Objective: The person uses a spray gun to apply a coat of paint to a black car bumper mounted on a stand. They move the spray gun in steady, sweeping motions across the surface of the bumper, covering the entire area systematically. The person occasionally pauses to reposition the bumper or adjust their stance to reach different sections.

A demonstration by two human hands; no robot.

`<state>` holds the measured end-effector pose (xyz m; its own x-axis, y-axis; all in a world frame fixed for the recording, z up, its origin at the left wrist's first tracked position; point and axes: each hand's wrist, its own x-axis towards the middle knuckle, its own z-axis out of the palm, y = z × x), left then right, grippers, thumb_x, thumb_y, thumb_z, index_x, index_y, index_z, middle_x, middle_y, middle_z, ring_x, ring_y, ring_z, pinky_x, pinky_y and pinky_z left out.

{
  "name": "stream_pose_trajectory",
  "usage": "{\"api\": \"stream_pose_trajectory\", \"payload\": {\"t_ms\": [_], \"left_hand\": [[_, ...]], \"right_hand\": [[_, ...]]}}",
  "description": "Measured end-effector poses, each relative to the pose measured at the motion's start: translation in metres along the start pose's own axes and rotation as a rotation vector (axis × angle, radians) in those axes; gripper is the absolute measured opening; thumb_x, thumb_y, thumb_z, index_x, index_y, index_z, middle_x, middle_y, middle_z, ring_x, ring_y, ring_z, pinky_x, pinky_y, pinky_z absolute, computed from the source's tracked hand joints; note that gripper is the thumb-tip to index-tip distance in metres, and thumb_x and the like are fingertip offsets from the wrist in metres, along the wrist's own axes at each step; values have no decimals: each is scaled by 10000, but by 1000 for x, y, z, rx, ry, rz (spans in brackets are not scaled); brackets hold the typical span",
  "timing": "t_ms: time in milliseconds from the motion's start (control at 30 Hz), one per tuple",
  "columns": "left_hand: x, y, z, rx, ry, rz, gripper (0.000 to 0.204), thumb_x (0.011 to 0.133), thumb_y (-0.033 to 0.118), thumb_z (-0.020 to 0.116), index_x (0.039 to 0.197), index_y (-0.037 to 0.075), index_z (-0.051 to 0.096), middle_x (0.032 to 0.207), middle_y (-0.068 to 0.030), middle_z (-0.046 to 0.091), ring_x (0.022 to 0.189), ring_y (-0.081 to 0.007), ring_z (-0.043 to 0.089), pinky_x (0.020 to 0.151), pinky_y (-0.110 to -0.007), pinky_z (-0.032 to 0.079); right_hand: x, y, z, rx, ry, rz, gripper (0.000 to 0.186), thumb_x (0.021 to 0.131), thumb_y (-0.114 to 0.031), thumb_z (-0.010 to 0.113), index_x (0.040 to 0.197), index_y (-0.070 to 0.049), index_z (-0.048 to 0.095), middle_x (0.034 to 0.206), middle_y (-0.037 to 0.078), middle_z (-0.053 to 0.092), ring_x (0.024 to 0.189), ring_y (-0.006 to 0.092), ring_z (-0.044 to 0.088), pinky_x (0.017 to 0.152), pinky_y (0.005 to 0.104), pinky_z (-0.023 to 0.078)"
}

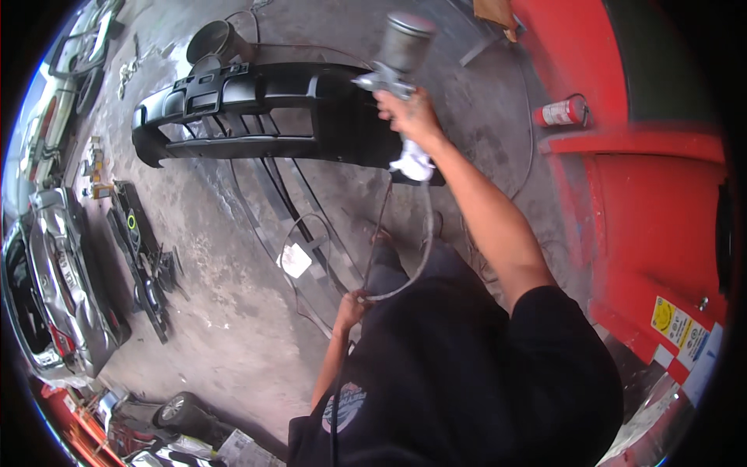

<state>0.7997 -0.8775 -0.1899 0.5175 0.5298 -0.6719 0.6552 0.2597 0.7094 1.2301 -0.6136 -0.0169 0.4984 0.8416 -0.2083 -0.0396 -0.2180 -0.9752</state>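
At your one o'clock, your right hand [412, 117] is clenched around one spray gun [393, 58], its single metal cup upright on top, contents hidden, held just over the black bumper [257, 117]. Your left hand [352, 307], at six o'clock, grips the air hose [424, 233]. One red-and-white spray can [562, 113] lies at two o'clock; yellow and white labels [685, 331] sit on the red panel [654, 210] at four.

Bumper [257, 117] on frame above floor [218, 311], ahead of person. Spray gun [397, 58] in right hand [412, 117], over bumper's right end. Hose [405, 257] from gun down to left hand [350, 307]. Bucket [214, 39] behind bumper. Car [54, 288] far left. Canister [560, 113] right, on ledge.
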Motion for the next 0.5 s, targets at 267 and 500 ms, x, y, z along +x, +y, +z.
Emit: {"api": "stream_pose_trajectory", "payload": {"t_ms": [267,500], "left_hand": [[0,29,40,142,53,-29,315,844,205,828,1083,5,787,884,-211,770,866,-300,768,822,-416,568],[-18,17,50,165,159,-49,331,826,182,819,1109,11,792,974,-221,781,952,-333,774,861,-415,574]], "right_hand": [[-18,142,-218,-373,421,275,251,958,-269,758,1016,-25,760,828,122,767,765,252,765,625,396,590],[1,145,-148,-427,349,101,287,949,-320,768,919,-37,735,765,120,728,708,264,716,622,409,552]]}}
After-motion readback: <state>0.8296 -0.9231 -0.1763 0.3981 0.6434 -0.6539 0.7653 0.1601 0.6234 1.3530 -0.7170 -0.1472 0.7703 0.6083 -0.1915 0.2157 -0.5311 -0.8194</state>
